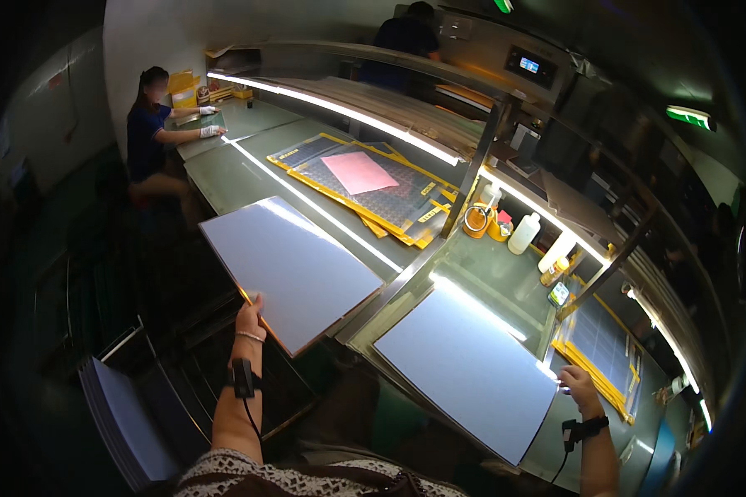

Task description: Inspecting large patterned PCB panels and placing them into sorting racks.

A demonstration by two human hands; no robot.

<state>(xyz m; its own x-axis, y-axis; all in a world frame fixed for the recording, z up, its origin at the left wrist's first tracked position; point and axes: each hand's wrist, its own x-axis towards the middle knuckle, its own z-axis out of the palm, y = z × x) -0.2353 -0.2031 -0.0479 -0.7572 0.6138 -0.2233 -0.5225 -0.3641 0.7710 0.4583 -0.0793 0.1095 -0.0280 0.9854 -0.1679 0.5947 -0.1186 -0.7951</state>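
Note:
My left hand (251, 316) is closed round the near left edge of a large blue-grey panel (286, 269) with a thin copper-coloured rim, thumb on its upper face. That panel is tilted above the near edge of the table. A second blue-grey panel (472, 360) lies on the green worktop in front of me, at the right. At its right-hand corner my right hand (580, 389) has its fingers pinched on the edge; the fingertips are small and partly hidden.
Yellow-edged dark boards (423, 228) lie beyond, a pink sheet (360, 172) on top. Bottles (524, 234) and tape rolls (477, 217) stand by a metal post (477, 174). More yellow-edged boards (601, 360) lie right. Panels (128, 414) stand lower left. A gloved co-worker (149, 137) sits far left.

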